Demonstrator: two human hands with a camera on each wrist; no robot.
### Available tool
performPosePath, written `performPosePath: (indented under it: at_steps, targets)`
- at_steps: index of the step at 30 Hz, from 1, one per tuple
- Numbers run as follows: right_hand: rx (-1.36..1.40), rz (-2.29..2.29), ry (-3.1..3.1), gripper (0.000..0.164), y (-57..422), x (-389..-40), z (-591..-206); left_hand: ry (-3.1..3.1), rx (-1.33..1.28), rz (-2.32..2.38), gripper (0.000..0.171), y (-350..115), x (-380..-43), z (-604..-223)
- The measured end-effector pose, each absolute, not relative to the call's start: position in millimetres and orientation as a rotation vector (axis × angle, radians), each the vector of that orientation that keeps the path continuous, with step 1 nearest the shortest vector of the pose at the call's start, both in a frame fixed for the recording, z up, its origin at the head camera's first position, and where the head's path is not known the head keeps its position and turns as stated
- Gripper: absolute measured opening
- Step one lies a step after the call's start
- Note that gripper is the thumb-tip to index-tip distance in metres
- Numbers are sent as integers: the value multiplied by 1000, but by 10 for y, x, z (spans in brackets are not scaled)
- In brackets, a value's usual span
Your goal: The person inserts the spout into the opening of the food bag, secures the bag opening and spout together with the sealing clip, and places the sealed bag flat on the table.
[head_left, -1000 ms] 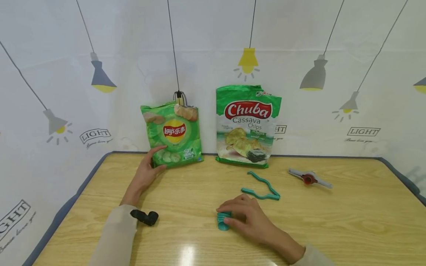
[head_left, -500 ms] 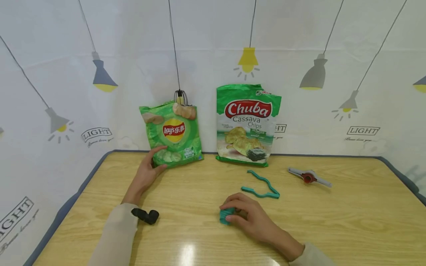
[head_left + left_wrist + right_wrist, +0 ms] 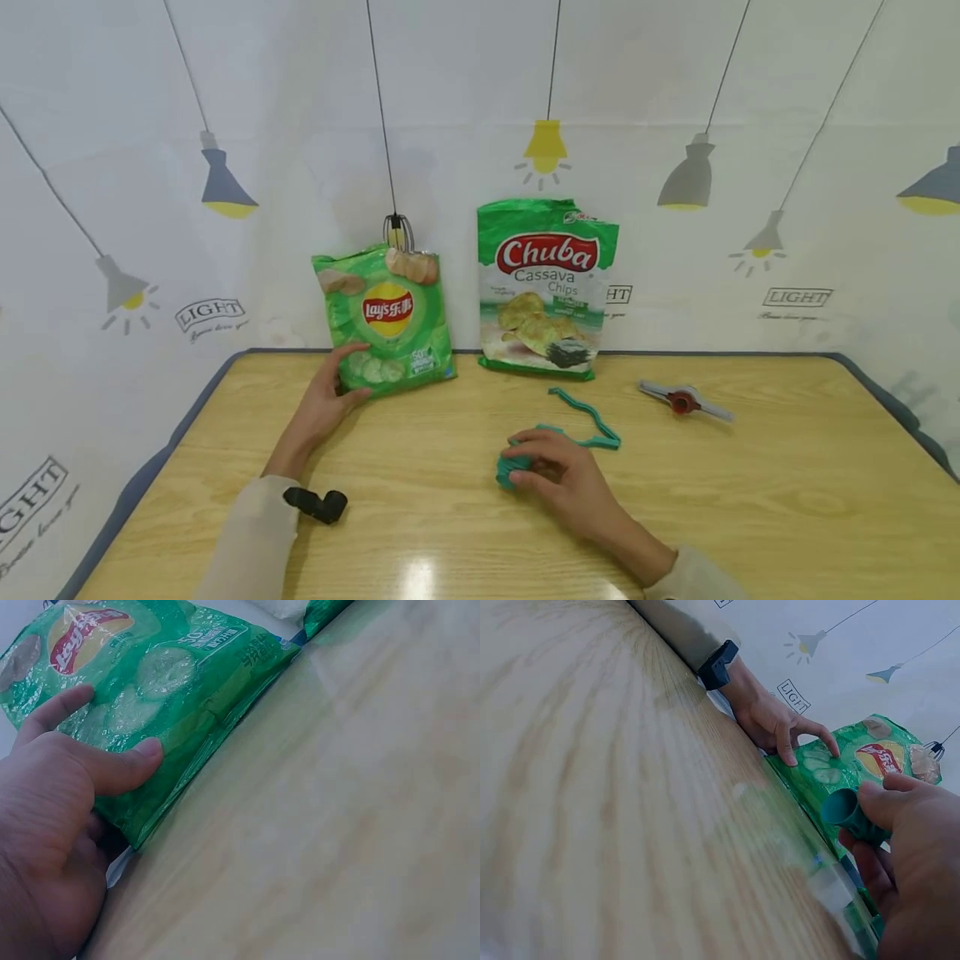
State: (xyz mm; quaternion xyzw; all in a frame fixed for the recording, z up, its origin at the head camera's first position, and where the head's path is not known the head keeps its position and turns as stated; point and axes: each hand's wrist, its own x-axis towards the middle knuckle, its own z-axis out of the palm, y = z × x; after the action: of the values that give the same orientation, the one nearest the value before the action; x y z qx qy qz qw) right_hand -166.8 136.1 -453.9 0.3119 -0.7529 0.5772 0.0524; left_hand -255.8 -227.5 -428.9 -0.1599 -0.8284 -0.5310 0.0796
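Note:
My left hand (image 3: 326, 404) holds the green Lay's chip bag (image 3: 390, 321) by its lower left corner. In the left wrist view, the thumb and one finger lie on the bag's front, and other fingers pass behind its edge. Between thumb and fingers, my right hand (image 3: 573, 483) pinches a small teal ribbed hollow cylinder (image 3: 843, 808); its round open mouth shows in the right wrist view. Just behind that hand lies a teal hinged bag clip (image 3: 592, 408), spread open on the table and partly covered by the hand.
A Chuba cassava chips bag (image 3: 540, 325), torn at its top right corner, stands against the patterned wall sheet at the back. To its right lies a grey and red hand squeezer (image 3: 684, 402). The wooden table (image 3: 420, 517) has a dark blue rim.
My right hand has moved forward and a little right with the teal cylinder, whose mouth has turned from view. The left hand keeps its hold on the Lay's bag. The head view has shifted slightly.

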Motion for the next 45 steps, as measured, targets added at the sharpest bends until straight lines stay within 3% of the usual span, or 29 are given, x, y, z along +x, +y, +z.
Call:
performPosePath:
  at_steps: [12, 45]
  targets:
    - [894, 1559, -2116, 37, 1463, -1756, -4310, -2504, -525, -1638, 58, -2317, -2498, -4578]
    - [974, 1127, -1902, 48, 1354, -1716, -3024, -2533, -837, -1815, 51, -1872, -1663, -4549]
